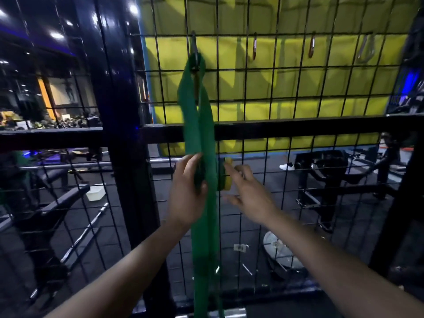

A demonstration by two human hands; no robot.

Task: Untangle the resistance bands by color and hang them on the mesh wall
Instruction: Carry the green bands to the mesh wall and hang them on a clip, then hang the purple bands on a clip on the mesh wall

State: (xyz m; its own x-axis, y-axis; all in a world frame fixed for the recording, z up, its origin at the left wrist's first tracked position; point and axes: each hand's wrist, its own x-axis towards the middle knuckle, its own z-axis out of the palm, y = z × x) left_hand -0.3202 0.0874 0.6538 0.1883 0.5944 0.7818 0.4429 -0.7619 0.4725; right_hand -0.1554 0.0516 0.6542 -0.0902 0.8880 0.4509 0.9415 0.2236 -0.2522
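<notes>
A green resistance band (199, 115) hangs from a grey carabiner (194, 48) clipped high on the black mesh wall (284, 92), its two strands falling past the bottom of the view. My left hand (187, 191) touches the band's left strand at mid height, fingers loosely bent beside it. My right hand (249, 191) is open just right of the band, fingers spread, near a yellow piece (228, 180) behind the mesh. Whether that piece is a band I cannot tell.
Three more carabiners hang on the same mesh row: a red one (254, 47), another red one (311, 47) and a grey one (367, 50). A thick black post (128, 134) stands left of the band. Yellow padding and gym machines lie behind the mesh.
</notes>
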